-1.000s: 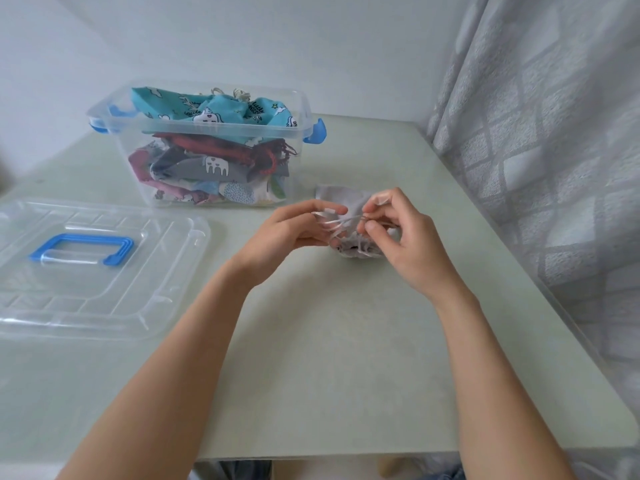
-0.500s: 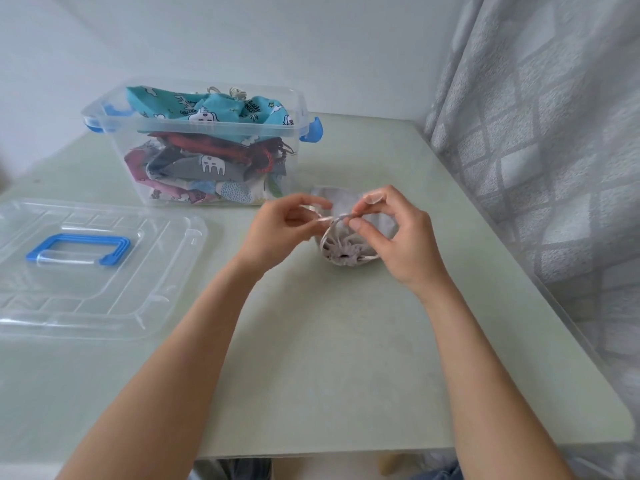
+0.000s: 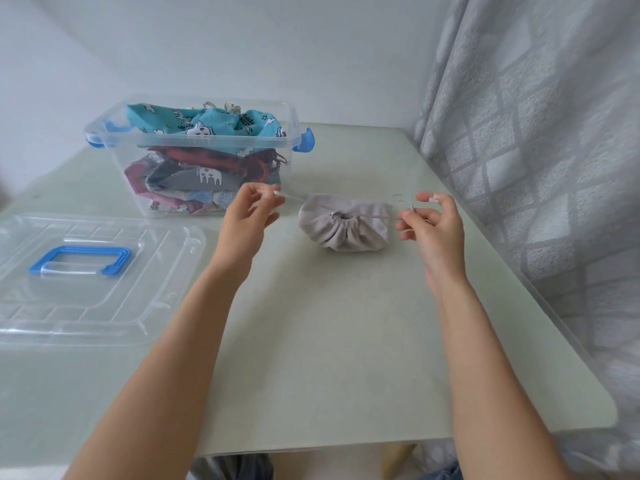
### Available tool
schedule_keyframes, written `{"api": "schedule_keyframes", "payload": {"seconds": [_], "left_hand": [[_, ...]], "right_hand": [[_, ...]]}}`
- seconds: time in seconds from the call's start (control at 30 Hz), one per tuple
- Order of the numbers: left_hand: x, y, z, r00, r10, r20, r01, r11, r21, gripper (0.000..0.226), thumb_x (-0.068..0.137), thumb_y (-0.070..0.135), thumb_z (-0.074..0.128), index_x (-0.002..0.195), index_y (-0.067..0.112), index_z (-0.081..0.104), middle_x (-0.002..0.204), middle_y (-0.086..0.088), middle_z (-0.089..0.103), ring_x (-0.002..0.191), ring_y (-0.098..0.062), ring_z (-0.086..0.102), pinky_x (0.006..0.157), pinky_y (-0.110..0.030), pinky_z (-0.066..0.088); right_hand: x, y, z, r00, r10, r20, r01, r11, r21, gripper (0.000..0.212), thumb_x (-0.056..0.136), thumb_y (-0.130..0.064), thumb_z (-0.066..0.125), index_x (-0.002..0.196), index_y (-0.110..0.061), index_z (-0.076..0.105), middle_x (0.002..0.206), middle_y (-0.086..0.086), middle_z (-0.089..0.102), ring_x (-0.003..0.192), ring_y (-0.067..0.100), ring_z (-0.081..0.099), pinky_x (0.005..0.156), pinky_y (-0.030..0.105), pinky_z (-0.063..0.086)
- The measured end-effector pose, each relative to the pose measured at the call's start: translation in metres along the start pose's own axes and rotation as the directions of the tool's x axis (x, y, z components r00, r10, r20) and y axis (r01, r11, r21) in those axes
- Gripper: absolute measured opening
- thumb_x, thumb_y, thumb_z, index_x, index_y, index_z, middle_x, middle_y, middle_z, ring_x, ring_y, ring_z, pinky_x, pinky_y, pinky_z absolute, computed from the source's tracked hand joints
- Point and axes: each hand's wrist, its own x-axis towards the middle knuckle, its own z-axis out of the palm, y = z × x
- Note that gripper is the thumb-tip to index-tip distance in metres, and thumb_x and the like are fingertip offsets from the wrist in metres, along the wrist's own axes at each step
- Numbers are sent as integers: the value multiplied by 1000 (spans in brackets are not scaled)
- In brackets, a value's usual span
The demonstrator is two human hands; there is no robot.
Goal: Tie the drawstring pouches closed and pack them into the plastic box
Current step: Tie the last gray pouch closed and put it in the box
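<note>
A light grey drawstring pouch [image 3: 346,226] lies on the pale green table [image 3: 329,341], its mouth gathered almost shut and facing me. My left hand [image 3: 247,216] pinches one end of its pale drawstring to the pouch's left. My right hand [image 3: 433,223] pinches the other end to its right, and the cord runs taut between them. Behind my left hand stands the clear plastic box [image 3: 114,140] with blue latches. It is filled with several patterned pouches, a teal one [image 3: 207,124] on top.
The box's clear lid [image 3: 156,271] with a blue handle lies flat on the table at the left. A grey patterned curtain [image 3: 536,150] hangs along the table's right edge. A white wall stands behind the box.
My hands were close together over the pouch, working the cord. They have pulled apart to either side, the cord is stretched out and the pouch's mouth has drawn nearly shut.
</note>
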Motion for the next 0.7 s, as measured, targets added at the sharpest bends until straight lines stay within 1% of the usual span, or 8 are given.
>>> {"api": "schedule_keyframes", "payload": {"seconds": [0.07, 0.2, 0.3, 0.37, 0.43, 0.53, 0.63, 0.7], "left_hand": [[-3, 6, 2, 996, -63, 62, 75, 975, -208, 22, 100, 13, 39, 81, 15, 50, 107, 3, 67, 103, -16, 63, 93, -30, 49], [-12, 8, 12, 977, -128, 168, 171, 947, -274, 22, 101, 13, 35, 83, 12, 48, 80, -2, 73, 86, -19, 69, 88, -33, 54], [-17, 8, 18, 971, -155, 182, 188, 965, -184, 17, 100, 15, 39, 86, 14, 47, 77, -2, 71, 81, -18, 70, 81, -29, 56], [-16, 8, 18, 972, -194, 130, 207, 974, -96, 14, 98, 12, 44, 86, 15, 49, 78, 0, 71, 76, -13, 69, 77, -27, 54], [-12, 3, 11, 992, -127, 17, 120, 969, 216, 10, 90, 11, 51, 87, 20, 54, 86, 4, 70, 80, -12, 66, 79, -29, 49], [-11, -1, 0, 993, 116, 12, -87, 671, 737, 32, 73, 28, 43, 96, 33, 64, 105, 9, 66, 99, -19, 53, 87, -32, 40], [-13, 6, -2, 950, 274, 149, -283, 553, 783, 38, 71, 31, 41, 97, 38, 68, 110, 18, 59, 100, -14, 38, 88, -29, 27], [-12, 6, -2, 887, 290, 359, -461, 516, 722, 37, 70, 35, 42, 97, 37, 68, 108, 22, 58, 102, -11, 39, 88, -29, 27]], "right_hand": [[3, 9, -4, 1000, -3, 7, 5, 977, -215, 30, 80, -2, 58, 103, -18, 47, 73, 3, 63, 70, 21, 61, 69, 39, 50], [6, 26, -6, 980, 11, 197, 120, 762, -637, 23, 84, -15, 59, 106, -21, 60, 102, 7, 62, 103, 29, 54, 80, 24, 30], [3, 26, -1, 966, -77, 246, 228, 704, -673, 16, 85, -26, 61, 99, -32, 66, 116, 9, 55, 117, 29, 44, 87, 17, 21], [-1, 15, -1, 945, -176, 274, 309, 749, -586, 10, 84, -24, 64, 92, -27, 69, 107, 4, 57, 112, 24, 49, 96, 25, 29], [-7, 2, -2, 887, -220, 406, 400, 805, -438, 3, 82, -21, 69, 80, -19, 70, 88, -2, 61, 93, 17, 57, 87, 30, 41], [-19, -11, -2, 780, -77, 621, 337, 888, -313, 17, 74, -26, 79, 68, -19, 64, 67, -6, 61, 64, 5, 51, 67, 23, 42], [-20, -4, 2, 749, -27, 662, 387, 829, -403, 27, 64, -30, 85, 68, -22, 59, 69, 1, 63, 64, 15, 53, 66, 28, 44], [-17, -1, 2, 748, -42, 663, 419, 804, -422, 29, 62, -28, 86, 71, -22, 58, 70, -3, 62, 68, 17, 55, 68, 32, 45]]}}
